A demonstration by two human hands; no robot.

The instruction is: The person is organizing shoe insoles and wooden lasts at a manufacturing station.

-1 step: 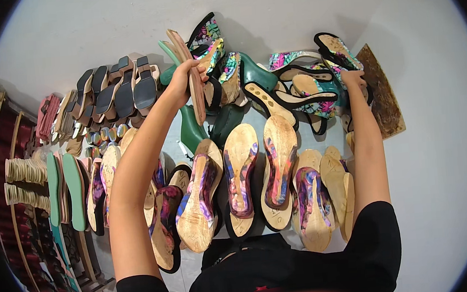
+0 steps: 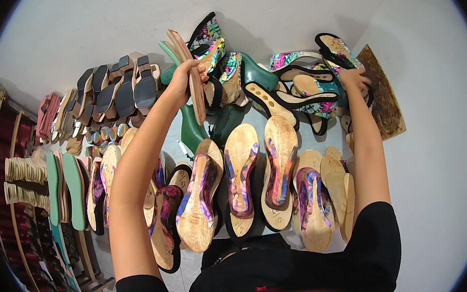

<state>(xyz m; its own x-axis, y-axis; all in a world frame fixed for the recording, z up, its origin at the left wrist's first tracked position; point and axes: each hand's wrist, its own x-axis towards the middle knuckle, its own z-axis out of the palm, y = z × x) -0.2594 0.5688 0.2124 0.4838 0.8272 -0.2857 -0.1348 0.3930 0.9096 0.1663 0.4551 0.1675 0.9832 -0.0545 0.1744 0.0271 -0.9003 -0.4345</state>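
My left hand (image 2: 184, 83) is closed around a few long shoe soles (image 2: 197, 96), pinkish-tan with a green one (image 2: 170, 53) behind, held upright at the back of the table. At the back right, my right hand (image 2: 355, 80) has its fingers spread beside a multicoloured wedge sandal (image 2: 337, 49) with black trim; whether it touches the sandal is hard to tell. More patterned wedge sandals (image 2: 318, 106) lie just left of that hand. Green shoe lasts (image 2: 259, 72) sit between my hands.
Nearer me stands a row of upturned wedge sandals (image 2: 241, 170) with floral sides. Black-soled heeled shoes (image 2: 125, 91) and green soles (image 2: 76, 191) are at the left, by a rack (image 2: 19, 207). A brown stained board (image 2: 381, 93) leans against the wall at the right.
My right hand's fingers have spread and shifted slightly to the right. The left hand and the soles in it have stayed where they were.
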